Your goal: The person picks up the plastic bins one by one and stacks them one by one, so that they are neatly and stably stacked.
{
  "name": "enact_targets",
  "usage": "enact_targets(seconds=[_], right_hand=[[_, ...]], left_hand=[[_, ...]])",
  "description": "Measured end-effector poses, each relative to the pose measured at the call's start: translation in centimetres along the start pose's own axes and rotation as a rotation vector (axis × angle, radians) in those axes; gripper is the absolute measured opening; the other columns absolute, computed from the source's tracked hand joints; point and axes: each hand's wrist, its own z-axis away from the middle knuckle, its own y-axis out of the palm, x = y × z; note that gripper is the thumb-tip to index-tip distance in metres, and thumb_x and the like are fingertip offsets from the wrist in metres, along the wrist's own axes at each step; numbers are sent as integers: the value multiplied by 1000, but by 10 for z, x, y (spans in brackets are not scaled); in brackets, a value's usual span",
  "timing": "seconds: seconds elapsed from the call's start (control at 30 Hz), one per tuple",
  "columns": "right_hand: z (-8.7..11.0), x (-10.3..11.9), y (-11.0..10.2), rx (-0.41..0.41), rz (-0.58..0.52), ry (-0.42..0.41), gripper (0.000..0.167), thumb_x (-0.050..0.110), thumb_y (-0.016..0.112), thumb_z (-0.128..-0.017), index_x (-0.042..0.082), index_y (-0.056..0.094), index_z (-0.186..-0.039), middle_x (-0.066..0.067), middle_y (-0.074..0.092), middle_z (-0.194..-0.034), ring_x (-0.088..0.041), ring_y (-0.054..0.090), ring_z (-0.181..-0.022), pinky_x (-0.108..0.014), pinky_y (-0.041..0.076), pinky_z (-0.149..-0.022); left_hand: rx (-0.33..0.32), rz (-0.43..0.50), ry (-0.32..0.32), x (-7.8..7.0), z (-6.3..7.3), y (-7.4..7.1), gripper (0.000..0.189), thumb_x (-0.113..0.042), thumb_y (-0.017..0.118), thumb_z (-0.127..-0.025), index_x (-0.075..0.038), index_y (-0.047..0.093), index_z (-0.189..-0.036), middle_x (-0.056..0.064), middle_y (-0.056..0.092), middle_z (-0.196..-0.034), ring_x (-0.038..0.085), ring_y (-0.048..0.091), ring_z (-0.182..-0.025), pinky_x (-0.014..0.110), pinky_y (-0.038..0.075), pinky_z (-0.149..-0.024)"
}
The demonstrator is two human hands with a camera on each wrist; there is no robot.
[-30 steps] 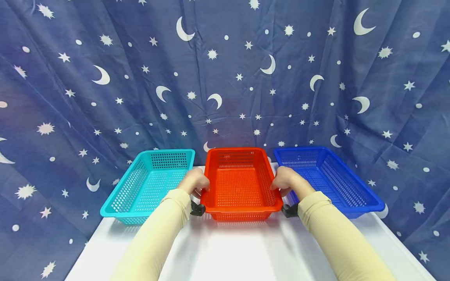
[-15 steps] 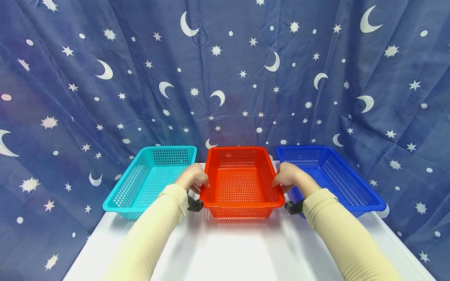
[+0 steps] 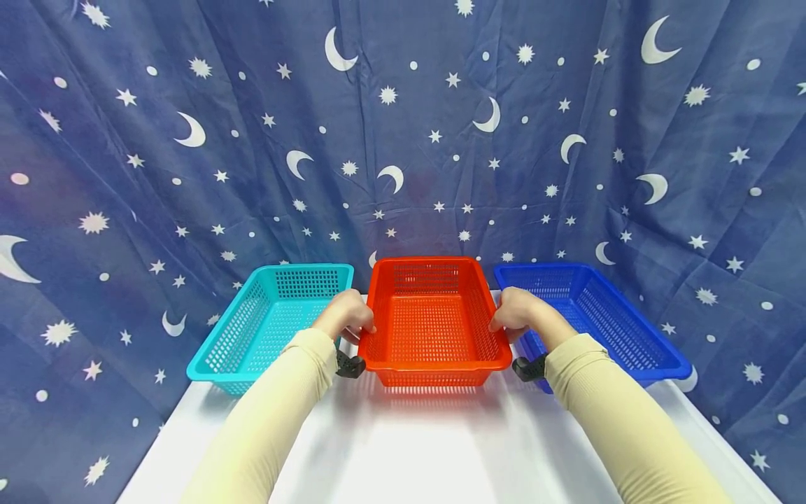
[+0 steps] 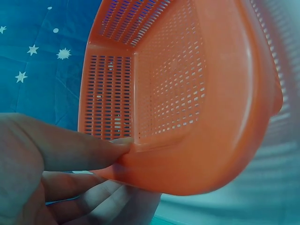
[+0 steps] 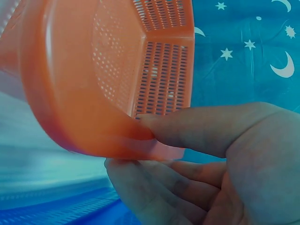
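A red plastic basket point(image 3: 434, 365) with perforated walls is in the middle of the head view, nothing inside it. My left hand point(image 3: 348, 315) pinches its left rim, and my right hand point(image 3: 516, 313) pinches the right rim. In the left wrist view the left thumb point(image 4: 93, 152) lies over the inside of the rim with the fingers beneath. The right wrist view has the right thumb point(image 5: 197, 129) on the basket's inner side point(image 5: 164, 79) and the fingers under the rim.
A turquoise basket point(image 3: 220, 376) stands to the left and a dark blue basket point(image 3: 655, 374) to the right, both on the white table point(image 3: 428, 455). Behind hangs a blue curtain point(image 3: 403, 140) with moons and stars.
The red basket, held in both hands, has risen slightly. Its rim sits higher in the head view than before. Both hands keep their grip, and the side baskets stay in place.
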Motion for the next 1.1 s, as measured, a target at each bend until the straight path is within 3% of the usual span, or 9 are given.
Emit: enact_targets(seconds=[0.4,0.6,0.73,0.93,1.1], right_hand=[[4,11,-12,-35,117,-15,12,1,74,-80,-6,68,-87,-13,71,-77,-22,73,-61,-34,61,-57],[6,17,-16,-57,195,1,10,0,68,-77,-5,63,-84,-14,70,-76,-22,72,-57,-35,61,-57],[7,18,-17,-60,156,30,11,-1,66,-76,-6,61,-85,-16,69,-77,-24,72,-57,-38,62,-59],[11,22,-20,-49,47,44,16,-2,68,-78,-10,61,-90,-18,70,-81,-27,73,-62,-42,62,-64],[11,27,-20,-45,52,31,18,-3,69,-79,-10,59,-93,-19,70,-84,-27,73,-63,-40,62,-62]], left_hand=[[-52,48,38,-3,4,-4,14,2,78,-80,5,69,-90,16,70,-90,29,72,-73,41,62,-60],[-68,-3,52,-12,6,-4,15,3,77,-78,6,67,-89,16,69,-86,26,72,-69,40,62,-59],[-88,-22,58,-16,8,-6,14,4,76,-77,6,67,-87,15,69,-84,25,71,-68,39,62,-57],[-84,28,47,-16,12,-13,12,4,77,-79,7,68,-86,16,70,-88,27,72,-71,40,62,-60],[-81,52,43,-15,14,-20,14,3,77,-80,7,68,-89,17,70,-91,27,72,-74,40,63,-62]])
